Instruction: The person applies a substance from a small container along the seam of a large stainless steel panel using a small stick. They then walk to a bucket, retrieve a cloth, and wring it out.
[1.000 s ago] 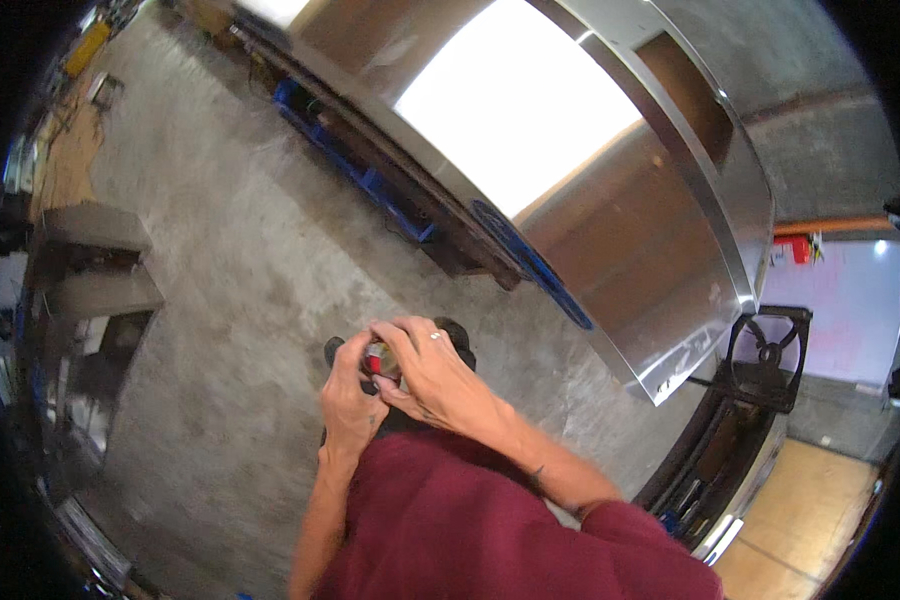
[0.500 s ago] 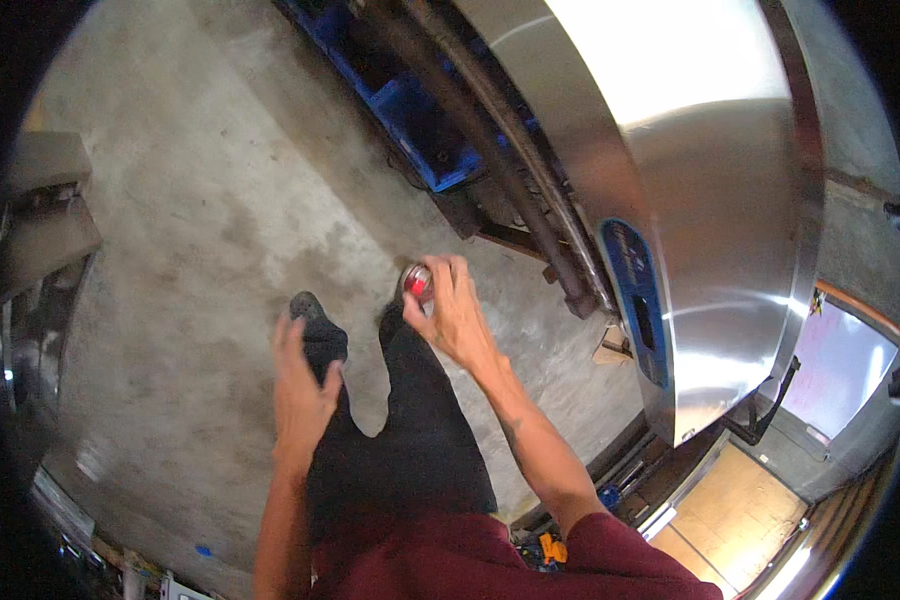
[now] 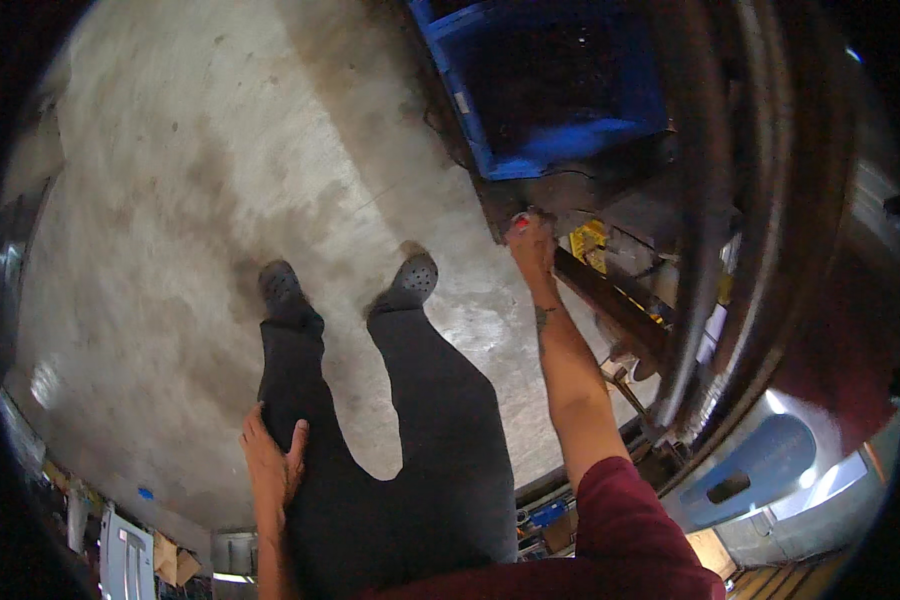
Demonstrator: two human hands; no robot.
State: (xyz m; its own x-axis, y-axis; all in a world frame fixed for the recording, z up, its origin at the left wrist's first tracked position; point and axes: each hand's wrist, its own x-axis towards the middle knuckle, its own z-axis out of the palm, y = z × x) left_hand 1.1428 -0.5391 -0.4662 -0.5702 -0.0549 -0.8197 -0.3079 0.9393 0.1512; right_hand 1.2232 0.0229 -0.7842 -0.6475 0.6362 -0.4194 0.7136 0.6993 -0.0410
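Stretched out ahead and to the right, my right hand is closed round a small round red and silver object. Its exact kind is mostly hidden by the fingers. This hand is down low, beside the corner of a dark frame under a machine and near a blue crate. My left hand lies against my left thigh, its thumb and fingers apart and nothing in it.
Dark pipes run along the right, close to my right arm. A yellow item sits behind the low beam. Further right is a machine's blue control panel. Concrete floor stretches left of my feet.
My right hand has reached forward, right and down with the small round object, toward the machine's base. My left hand has dropped onto my thigh. The view has leaned closer to the blue crate.
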